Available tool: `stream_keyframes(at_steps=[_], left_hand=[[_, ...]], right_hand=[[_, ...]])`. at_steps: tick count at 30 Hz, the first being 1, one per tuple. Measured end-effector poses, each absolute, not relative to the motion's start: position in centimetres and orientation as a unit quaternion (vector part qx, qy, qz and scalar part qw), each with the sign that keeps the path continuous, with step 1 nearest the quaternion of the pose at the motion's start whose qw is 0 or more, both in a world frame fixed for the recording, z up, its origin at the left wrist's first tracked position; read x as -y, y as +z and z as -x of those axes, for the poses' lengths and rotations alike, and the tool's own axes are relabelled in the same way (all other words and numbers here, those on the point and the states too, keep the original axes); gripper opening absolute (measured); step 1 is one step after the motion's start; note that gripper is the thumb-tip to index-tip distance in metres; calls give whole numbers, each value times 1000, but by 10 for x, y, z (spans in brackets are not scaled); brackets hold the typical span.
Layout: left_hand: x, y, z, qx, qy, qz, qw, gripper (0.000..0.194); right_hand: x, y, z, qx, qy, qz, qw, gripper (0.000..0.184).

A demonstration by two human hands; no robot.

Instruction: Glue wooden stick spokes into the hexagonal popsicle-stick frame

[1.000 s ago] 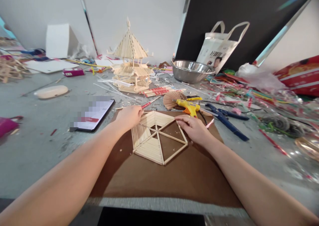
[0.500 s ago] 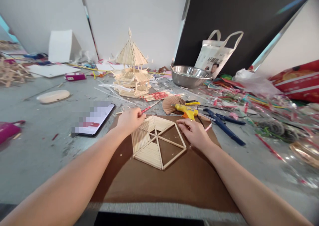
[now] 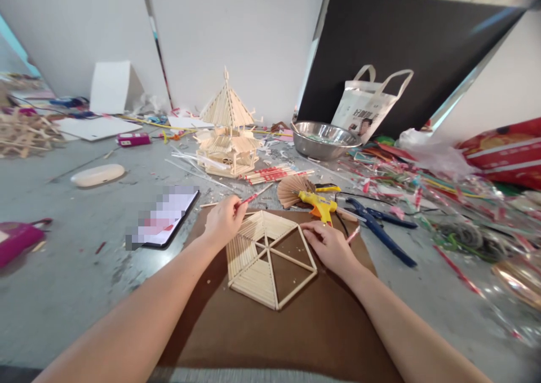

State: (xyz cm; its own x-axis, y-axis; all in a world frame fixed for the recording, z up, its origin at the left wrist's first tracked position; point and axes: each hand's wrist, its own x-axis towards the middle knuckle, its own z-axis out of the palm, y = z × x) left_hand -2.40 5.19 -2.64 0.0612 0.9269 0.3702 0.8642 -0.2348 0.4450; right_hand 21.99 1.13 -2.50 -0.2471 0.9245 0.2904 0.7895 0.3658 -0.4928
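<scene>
A six-sided panel of pale wooden sticks (image 3: 253,279) lies on the brown board (image 3: 253,343). Its left sections are filled with rows of sticks; those on the right are open frames. At the panel's upper left, my left hand (image 3: 222,221) is closed round a thin stick with a red part (image 3: 253,196), its pale end pointing up and right. My right hand (image 3: 329,245) rests by the upper right corner, fingers curled together at the frame's edge; whatever they pinch is hidden. Just beyond it lies a yellow glue gun (image 3: 319,204).
Behind stands a stick-built pagoda model (image 3: 228,146), with red-marked sticks (image 3: 274,173) before it. Blue-handled pliers (image 3: 382,225) lie right, a phone (image 3: 169,217) left. A metal bowl (image 3: 325,143), a white bag (image 3: 363,104) and tangled scraps (image 3: 460,219) sit farther back and right.
The whole scene sits slightly lower in view as the camera tilts up. Both hands stay at about the same places by the panel, the left still holding the stick.
</scene>
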Motion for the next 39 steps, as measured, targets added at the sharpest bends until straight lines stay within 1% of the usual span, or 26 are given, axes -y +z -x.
stream_keyframes(at_steps=[4, 9, 13, 17, 25, 27, 30, 32, 36, 39], left_hand=[[-52, -28, 24, -609, 307, -728, 70, 28], [-53, -32, 25, -609, 342, -706, 117, 27], [-52, -32, 25, -592, 348, -712, 144, 34], [-51, -31, 22, -588, 338, -722, 140, 39], [-52, -30, 22, -612, 345, -697, 145, 26], [-54, -30, 22, -603, 330, -713, 140, 25], [-55, -29, 22, -569, 301, -755, 122, 34], [-56, -28, 23, -564, 306, -760, 106, 37], [-58, -27, 28, -587, 334, -736, 42, 29], [-64, -28, 36, -624, 311, -717, 21, 24]], right_hand=[[-12, -24, -222, 776, 143, 547, 279, 22], [-13, -24, -224, 773, 150, 547, 283, 21], [-14, -24, -225, 777, 149, 544, 279, 21], [-13, -24, -226, 777, 146, 541, 286, 21], [-11, -23, -228, 754, 110, 547, 347, 20], [-10, -22, -229, 742, 94, 551, 369, 19], [-10, -21, -231, 728, 77, 560, 388, 18], [-9, -22, -234, 716, 74, 573, 392, 18], [-12, -26, -244, 688, 53, 606, 395, 20], [-17, -28, -250, 663, 28, 634, 398, 22]])
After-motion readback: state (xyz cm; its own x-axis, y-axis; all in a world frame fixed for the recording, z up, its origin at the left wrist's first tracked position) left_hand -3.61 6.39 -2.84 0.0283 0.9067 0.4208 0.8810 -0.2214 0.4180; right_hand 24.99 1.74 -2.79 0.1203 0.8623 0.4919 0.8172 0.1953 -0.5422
